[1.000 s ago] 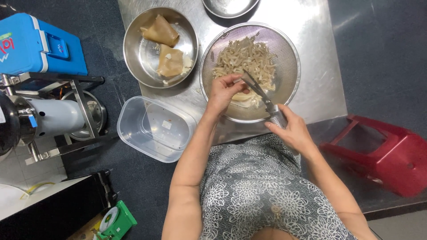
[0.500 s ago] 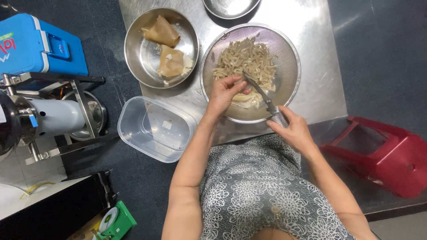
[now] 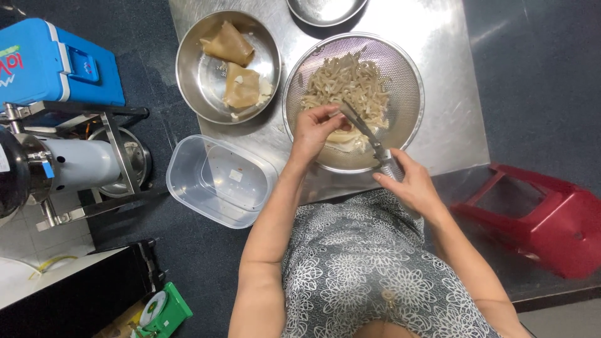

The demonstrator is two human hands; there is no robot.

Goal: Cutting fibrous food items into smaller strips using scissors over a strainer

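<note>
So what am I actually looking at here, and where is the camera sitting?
There is no machine here: the camera sits on a person's head and looks straight down, so you see their own arms and patterned dress. On the steel table stands a mesh strainer bowl full of pale cut strips. The left hand pinches a pale piece over it, while the right hand grips a knife by its handle, blade against that piece. Left of the strainer, a steel bowl holds two tan folded pieces. An empty clear plastic tub sits at the table's edge, and a red stool lies on the floor.
</note>
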